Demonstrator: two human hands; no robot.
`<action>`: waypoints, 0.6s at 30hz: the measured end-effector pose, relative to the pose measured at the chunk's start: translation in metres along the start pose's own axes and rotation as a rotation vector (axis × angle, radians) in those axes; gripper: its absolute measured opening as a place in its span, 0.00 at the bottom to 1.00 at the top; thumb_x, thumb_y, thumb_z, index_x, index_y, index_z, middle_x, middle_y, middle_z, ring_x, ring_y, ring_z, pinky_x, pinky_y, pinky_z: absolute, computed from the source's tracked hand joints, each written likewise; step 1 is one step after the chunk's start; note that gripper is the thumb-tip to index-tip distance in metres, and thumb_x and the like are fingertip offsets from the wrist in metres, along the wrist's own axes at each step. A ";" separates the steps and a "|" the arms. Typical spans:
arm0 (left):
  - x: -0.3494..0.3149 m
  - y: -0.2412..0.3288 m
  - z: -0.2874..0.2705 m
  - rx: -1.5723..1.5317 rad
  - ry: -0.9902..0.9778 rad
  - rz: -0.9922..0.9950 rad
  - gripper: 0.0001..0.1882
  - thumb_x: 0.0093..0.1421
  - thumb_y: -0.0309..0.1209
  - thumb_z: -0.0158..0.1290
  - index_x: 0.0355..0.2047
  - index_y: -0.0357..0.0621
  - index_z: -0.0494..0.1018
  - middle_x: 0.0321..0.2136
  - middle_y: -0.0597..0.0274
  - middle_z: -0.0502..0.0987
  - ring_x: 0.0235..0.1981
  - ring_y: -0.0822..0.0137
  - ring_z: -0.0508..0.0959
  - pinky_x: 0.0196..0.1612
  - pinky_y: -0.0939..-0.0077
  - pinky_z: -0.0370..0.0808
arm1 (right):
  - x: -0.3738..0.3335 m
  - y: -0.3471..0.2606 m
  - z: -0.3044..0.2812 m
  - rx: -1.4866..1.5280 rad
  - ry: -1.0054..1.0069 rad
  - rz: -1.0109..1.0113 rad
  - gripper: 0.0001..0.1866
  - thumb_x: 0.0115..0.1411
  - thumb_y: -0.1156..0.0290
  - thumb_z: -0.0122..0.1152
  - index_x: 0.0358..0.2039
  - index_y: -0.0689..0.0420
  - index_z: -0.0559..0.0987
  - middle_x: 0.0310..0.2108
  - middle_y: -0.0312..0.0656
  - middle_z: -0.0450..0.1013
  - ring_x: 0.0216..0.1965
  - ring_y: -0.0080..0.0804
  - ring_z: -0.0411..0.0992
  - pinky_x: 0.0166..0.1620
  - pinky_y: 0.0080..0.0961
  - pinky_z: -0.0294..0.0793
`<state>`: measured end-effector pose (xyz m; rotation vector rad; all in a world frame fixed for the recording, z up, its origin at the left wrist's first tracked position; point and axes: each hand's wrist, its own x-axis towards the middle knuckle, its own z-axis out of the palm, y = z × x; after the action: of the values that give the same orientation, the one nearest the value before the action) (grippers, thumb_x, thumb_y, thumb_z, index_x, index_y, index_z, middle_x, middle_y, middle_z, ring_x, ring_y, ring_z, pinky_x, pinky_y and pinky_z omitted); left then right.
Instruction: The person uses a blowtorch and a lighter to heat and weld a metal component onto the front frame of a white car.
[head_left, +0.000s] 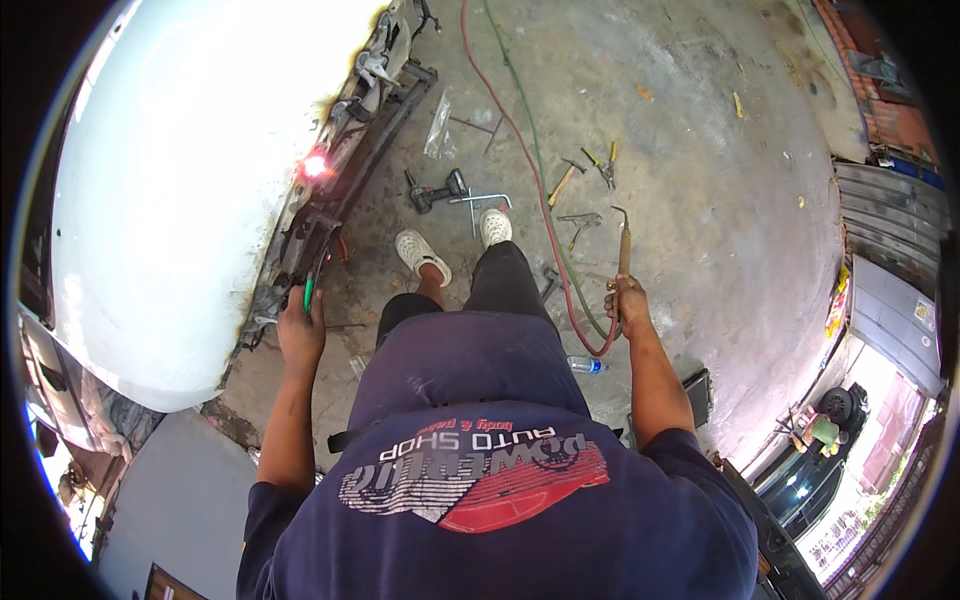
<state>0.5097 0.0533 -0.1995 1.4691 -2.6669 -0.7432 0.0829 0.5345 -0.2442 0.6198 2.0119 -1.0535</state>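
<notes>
My right hand [629,305] is closed around the handle of a brass-coloured gas torch [625,250], its thin bent tip pointing away from me. No flame shows at the tip. A red hose [547,215] and a green hose [522,105] loop down to the torch. On the left, my left hand [302,335] grips a green-handled tool [308,293], perhaps pliers, whose far end is hard to make out against the panel's edge. A large white vehicle panel [190,200] fills the left side. Along its scorched, dark edge, a spot [315,166] glows bright pink-white.
On the concrete floor [700,230] lie a cordless impact wrench [437,192], a silver lug wrench [482,201], a hammer [562,187], yellow-handled pliers [607,168], locking pliers [580,228] and a clear plastic bag [440,125]. A water bottle [588,365] lies near my right leg.
</notes>
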 end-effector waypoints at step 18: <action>-0.081 0.032 0.095 0.260 -0.199 -0.463 0.16 0.75 0.44 0.56 0.48 0.43 0.78 0.39 0.34 0.86 0.43 0.29 0.85 0.47 0.36 0.81 | 0.244 -0.038 0.064 -0.612 -0.264 -0.252 0.23 0.72 0.58 0.70 0.61 0.58 0.81 0.33 0.41 0.81 0.29 0.34 0.79 0.29 0.39 0.82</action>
<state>0.5084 0.1702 -0.2532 2.2379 -2.6675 -0.5962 -0.0613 0.4766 -0.4459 -0.0924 2.0561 -0.5592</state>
